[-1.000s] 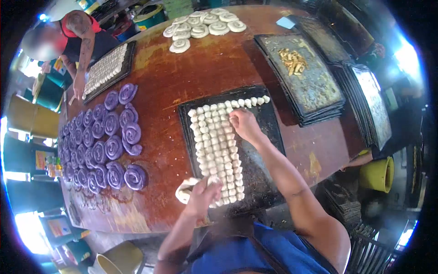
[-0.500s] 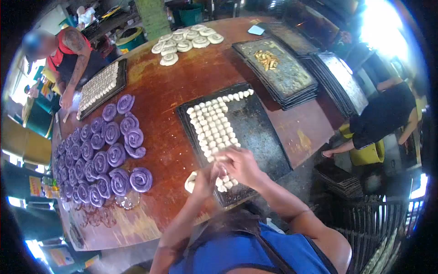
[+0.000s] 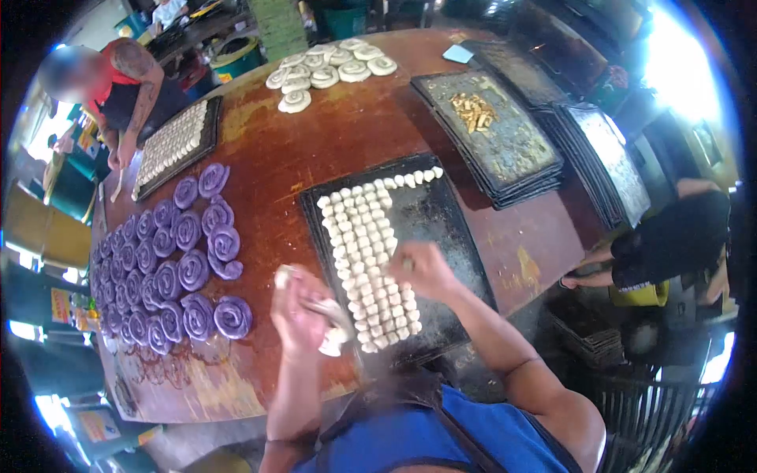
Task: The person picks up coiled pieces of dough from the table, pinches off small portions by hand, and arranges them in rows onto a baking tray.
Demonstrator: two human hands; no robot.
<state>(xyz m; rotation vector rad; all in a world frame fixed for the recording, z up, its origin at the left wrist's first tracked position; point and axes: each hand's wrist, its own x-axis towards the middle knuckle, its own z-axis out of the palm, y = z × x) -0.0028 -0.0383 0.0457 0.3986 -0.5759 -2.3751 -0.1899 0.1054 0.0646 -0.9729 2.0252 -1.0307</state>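
Note:
My left hand (image 3: 298,311) is closed around a pale rope of dough (image 3: 334,337), just left of the black baking tray. One end of the rope hangs toward the table below my palm, and another bit pokes out above my fingers. Over the tray (image 3: 441,213), my right hand (image 3: 427,270) is curled with its fingertips close to the dough rows. Whatever it may hold is hidden. Small white dough balls (image 3: 367,252) fill the tray's left side in tight rows, and a single row runs along its far edge.
Purple dough coils (image 3: 193,268) cover the table's left. White coils (image 3: 323,75) lie at the back. Stacked trays (image 3: 505,142) stand at the right, the top one bearing brown scraps. A co-worker (image 3: 130,87) works beside another filled tray (image 3: 177,146); another person (image 3: 670,236) is at far right.
My hands were together over the tray's near left part and have parted. The left moved left with the dough rope; the right moved slightly up and right, uncovering the near rows.

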